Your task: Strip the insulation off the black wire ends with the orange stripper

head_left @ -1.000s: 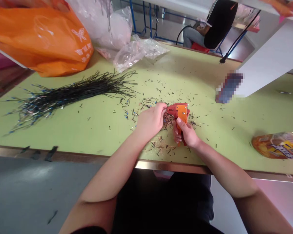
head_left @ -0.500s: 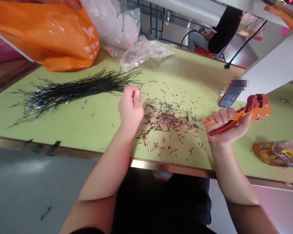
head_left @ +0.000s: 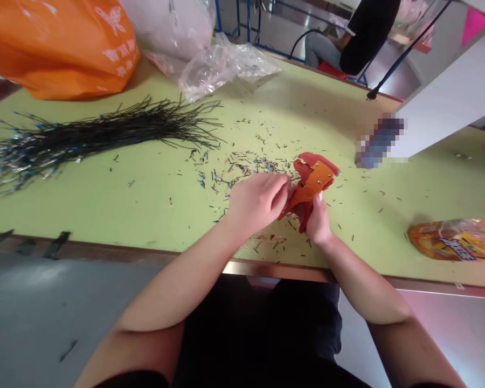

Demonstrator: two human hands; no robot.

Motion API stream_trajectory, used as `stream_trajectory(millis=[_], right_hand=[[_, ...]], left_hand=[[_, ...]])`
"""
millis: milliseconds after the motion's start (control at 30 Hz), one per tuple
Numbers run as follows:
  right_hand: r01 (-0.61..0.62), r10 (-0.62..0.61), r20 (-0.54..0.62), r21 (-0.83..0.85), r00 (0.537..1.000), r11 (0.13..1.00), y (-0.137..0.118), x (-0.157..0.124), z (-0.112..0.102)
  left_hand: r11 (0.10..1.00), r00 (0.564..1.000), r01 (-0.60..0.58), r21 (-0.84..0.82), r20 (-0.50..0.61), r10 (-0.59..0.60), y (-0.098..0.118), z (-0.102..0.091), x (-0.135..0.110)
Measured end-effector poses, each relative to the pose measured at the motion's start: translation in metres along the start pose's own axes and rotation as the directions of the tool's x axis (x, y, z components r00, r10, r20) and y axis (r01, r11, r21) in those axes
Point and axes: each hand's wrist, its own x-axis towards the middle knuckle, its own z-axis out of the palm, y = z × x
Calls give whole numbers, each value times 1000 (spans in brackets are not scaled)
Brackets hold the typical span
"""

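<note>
My right hand (head_left: pixel 318 220) grips an orange and red wire stripper (head_left: pixel 316 182) by its handles, its jaws tilted up and to the left. Right beside the tool is my left hand (head_left: pixel 261 202), fingers pinched together. A thin dark tip, seemingly a black wire (head_left: pixel 294 179), pokes out of them towards the stripper; the rest of it is hidden. Below and around both hands lie scattered black, blue and copper wire scraps (head_left: pixel 246 164). To the left, a long bundle of black wires (head_left: pixel 113 126) with blue ends rests on the green tabletop (head_left: pixel 145 215).
An orange bag (head_left: pixel 76 54) and crumpled clear plastic bags (head_left: pixel 214 67) stand at the back left. A blurred-out phone (head_left: pixel 378 143) leans by a white panel (head_left: pixel 448 97). At right lies an orange-yellow bottle (head_left: pixel 455 240). Beyond the table, a person (head_left: pixel 367 37) sits.
My left hand has moved right, away from the wire bundle, to the stripper. My right hand has brought the stripper left, over the scraps. The view has shifted slightly.
</note>
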Motion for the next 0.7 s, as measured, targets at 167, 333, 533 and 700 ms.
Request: stream_trajectory(millis=[167,333,533,700], right_hand=[[24,-24,-15,7,1000,1000,-1,2,-1],[14,-13,-141,2,990,1000,3,2,1],[35,-35,-155,-1,987,999,7,1,-1],[-5,1,-134,-29,991,1000,4,2,-1]], left_hand=[[999,999,-41,-18,-36,40,4,-3,0],[994,993,-105,-19,-54,104,6,-6,0],[997,997,-72,-4,19,72,8,-8,0],[1000,996,2,24,92,-5,8,-8,0]])
